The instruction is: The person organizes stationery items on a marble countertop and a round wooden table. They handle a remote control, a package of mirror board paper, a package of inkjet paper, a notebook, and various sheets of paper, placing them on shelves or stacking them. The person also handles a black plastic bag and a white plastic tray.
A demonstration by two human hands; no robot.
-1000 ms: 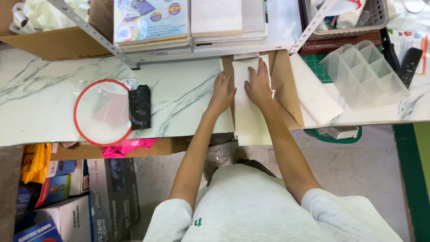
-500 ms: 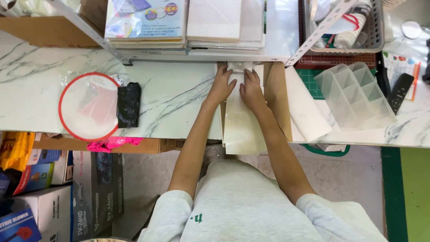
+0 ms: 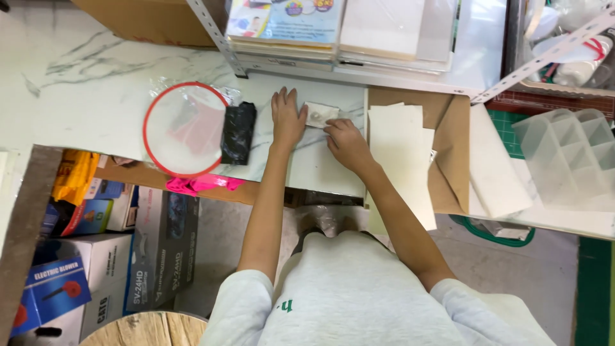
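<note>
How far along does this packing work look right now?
Looks early. Done: cream sheets lie spread on the brown cardboard. In hand: both hands press a small pale packet flat on the marble counter, left hand beside it, right hand on its edge. Left: the black pouch and red-rimmed bag sit untouched.

Tight pocket of bare surface [image 3: 96,96] around my hands

My left hand [image 3: 287,118] and right hand [image 3: 346,142] sit on a narrow marble strip. To the left, a black pouch [image 3: 237,132] and a red-rimmed round lid [image 3: 184,128] block the way; beyond them I see open marble. To the right, cream sheets [image 3: 397,154] on brown cardboard [image 3: 451,141] crowd in. Ahead, stacked booklets [image 3: 282,25] on a shelf close the far edge.
</note>
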